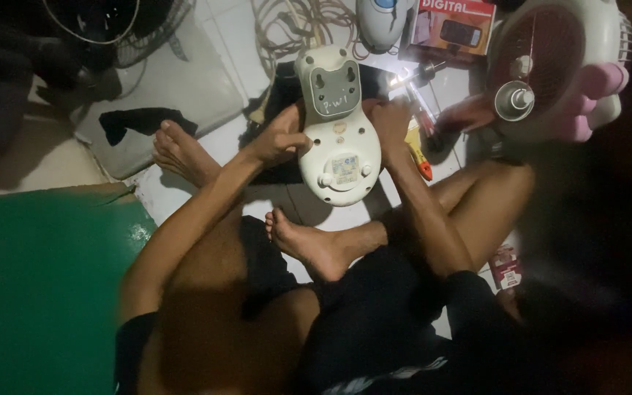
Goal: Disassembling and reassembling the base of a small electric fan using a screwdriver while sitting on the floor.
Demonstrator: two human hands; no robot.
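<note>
A cream plastic fan body (pixel 336 139), rear side up with a grey panel and a small label, lies on the white tiled floor between my legs. My left hand (pixel 281 137) grips its left edge. My right hand (pixel 390 121) holds its right edge, fingers curled against the casing. Both bare feet show, one (pixel 310 245) just below the casing, the other (pixel 181 153) to its left.
A pink-and-white fan head with grille (pixel 557 69) sits at the upper right. A screwdriver with an orange handle (pixel 420 153), a red box (pixel 453 25), coiled cable (pixel 298 22) and a black cloth (pixel 140 121) lie around. A green mat (pixel 38 285) covers the left.
</note>
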